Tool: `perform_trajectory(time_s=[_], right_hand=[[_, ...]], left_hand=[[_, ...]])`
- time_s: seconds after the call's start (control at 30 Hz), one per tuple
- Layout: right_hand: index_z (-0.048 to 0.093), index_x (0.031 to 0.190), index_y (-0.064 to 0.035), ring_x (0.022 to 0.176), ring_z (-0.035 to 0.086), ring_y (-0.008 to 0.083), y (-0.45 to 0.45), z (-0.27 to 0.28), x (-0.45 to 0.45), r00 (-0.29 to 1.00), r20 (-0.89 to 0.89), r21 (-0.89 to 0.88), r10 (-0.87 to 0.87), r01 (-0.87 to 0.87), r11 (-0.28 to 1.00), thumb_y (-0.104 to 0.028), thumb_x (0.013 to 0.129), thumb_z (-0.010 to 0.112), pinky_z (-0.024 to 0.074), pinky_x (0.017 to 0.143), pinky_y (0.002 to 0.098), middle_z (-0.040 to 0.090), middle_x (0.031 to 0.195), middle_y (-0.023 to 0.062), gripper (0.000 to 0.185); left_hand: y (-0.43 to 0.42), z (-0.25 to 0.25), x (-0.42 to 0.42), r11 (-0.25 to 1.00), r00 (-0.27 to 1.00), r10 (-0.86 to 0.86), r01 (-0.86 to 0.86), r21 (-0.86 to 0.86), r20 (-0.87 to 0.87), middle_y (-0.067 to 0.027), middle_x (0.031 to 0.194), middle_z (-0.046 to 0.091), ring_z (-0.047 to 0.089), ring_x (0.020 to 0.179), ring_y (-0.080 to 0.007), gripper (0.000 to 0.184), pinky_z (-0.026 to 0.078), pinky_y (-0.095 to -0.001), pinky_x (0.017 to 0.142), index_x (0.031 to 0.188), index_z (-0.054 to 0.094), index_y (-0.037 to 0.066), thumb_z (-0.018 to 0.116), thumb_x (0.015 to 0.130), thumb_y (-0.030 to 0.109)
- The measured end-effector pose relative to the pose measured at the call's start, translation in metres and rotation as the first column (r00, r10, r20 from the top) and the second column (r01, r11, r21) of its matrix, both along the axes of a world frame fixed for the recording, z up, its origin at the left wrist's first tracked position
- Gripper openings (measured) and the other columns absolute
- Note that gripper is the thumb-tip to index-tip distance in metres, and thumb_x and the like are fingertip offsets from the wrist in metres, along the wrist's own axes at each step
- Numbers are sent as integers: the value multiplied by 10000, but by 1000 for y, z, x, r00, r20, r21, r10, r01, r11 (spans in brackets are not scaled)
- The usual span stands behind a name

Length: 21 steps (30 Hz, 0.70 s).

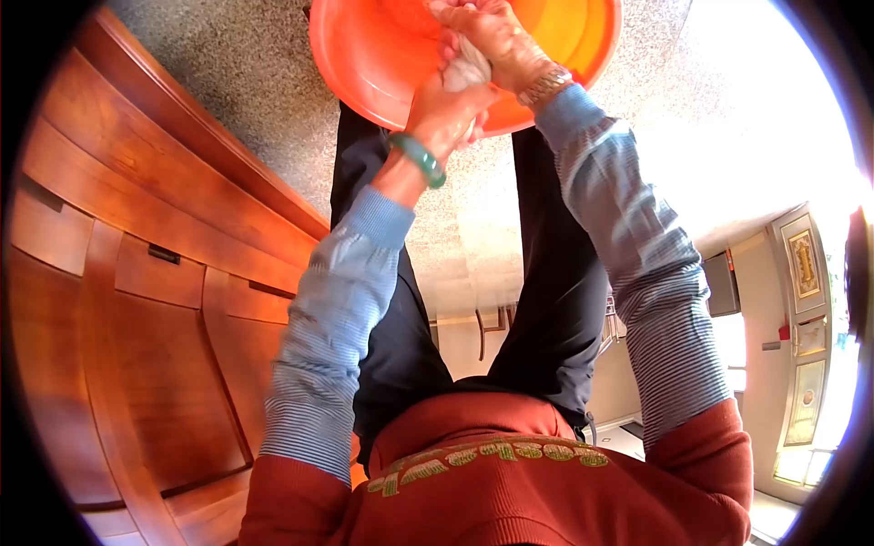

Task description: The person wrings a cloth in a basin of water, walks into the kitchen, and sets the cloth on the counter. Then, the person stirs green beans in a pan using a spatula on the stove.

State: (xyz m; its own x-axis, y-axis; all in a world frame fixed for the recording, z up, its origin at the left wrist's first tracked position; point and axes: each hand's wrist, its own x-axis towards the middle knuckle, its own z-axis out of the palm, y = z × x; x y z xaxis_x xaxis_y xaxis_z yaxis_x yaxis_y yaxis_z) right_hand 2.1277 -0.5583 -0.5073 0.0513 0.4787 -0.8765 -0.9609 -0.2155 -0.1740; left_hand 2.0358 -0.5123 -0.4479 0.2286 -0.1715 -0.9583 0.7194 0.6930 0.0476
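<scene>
Gripping pale cloth (468, 65) in closed left hand (443, 111) and right hand (499, 44), over orange basin (360, 77) at 12 o'clock; cannot discern contents.

Gold lettering (496, 455) curves across the front of my red sweatshirt (437, 500), perhaps too warped to read.

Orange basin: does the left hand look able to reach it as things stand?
Probably yes: the left hand is at the near side of the orange basin with nothing visibly between, though it and the right hand both grip a pale cloth.
</scene>
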Motion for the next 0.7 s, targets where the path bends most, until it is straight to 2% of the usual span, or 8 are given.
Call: perform_trajectory(time_s=[0.13,0.23,0.3,0.37,0.47,0.57,0.67,0.7], right_hand=[[535,857,-40,511,491,135,-8,-25,-15,871,453,-288,192,-61,956,-98,809,540,416,457,265,505,621,25,75],[535,1031,-40,545,506,130,-19,-14,-5,969,239,24,65,-73,997,-189,851,548,437,488,252,583,868,76,234],[374,1291,-56,644,559,133,-28,12,29,995,-39,369,97,-76,926,-328,886,509,475,605,248,513,1198,114,507],[317,1325,-63,691,571,155,-21,29,32,977,-210,432,45,52,900,-345,891,492,475,667,276,493,1221,123,546],[188,1384,-77,755,584,228,1,65,29,921,-389,305,9,119,945,-357,901,462,458,783,377,529,1172,157,622],[336,1306,-60,646,557,222,-10,51,10,846,-490,570,-209,492,658,-314,898,472,466,701,377,584,702,95,500],[471,1132,-54,521,495,170,-2,43,17,886,-450,515,-109,358,779,-280,896,482,456,598,329,469,549,19,327],[511,930,-79,431,417,130,-4,47,20,891,-433,329,-135,296,897,-239,897,481,420,491,294,406,489,-17,166]], left_hand=[[-18,-34,-6,925,998,-57,45,377,21,7,554,462,389,384,-68,231,273,-221,318,881,475,77,633,735,160],[7,-10,-8,967,993,109,-114,-229,-35,10,532,432,358,385,-66,254,264,-202,347,920,493,76,598,790,268],[18,8,-16,779,954,287,-281,-561,-79,18,531,404,329,391,-68,331,248,-191,375,969,501,67,525,843,372],[12,26,-17,532,857,488,-443,-721,-166,24,552,405,330,400,-70,389,265,-206,383,1047,491,38,512,854,376],[3,45,-16,318,748,634,-485,-815,-197,26,551,385,326,405,-71,494,285,-215,393,1155,429,11,477,871,412],[-4,56,-12,24,465,844,-527,-850,-265,33,563,361,322,425,-64,431,277,-212,405,1105,421,44,487,868,398],[-1,61,-12,156,492,843,-609,-778,-216,36,581,368,345,450,-65,488,312,-214,453,1154,384,17,559,845,353],[2,52,-14,321,596,796,-563,-761,-104,39,584,362,359,463,-61,486,318,-215,461,1127,393,14,576,831,353]])
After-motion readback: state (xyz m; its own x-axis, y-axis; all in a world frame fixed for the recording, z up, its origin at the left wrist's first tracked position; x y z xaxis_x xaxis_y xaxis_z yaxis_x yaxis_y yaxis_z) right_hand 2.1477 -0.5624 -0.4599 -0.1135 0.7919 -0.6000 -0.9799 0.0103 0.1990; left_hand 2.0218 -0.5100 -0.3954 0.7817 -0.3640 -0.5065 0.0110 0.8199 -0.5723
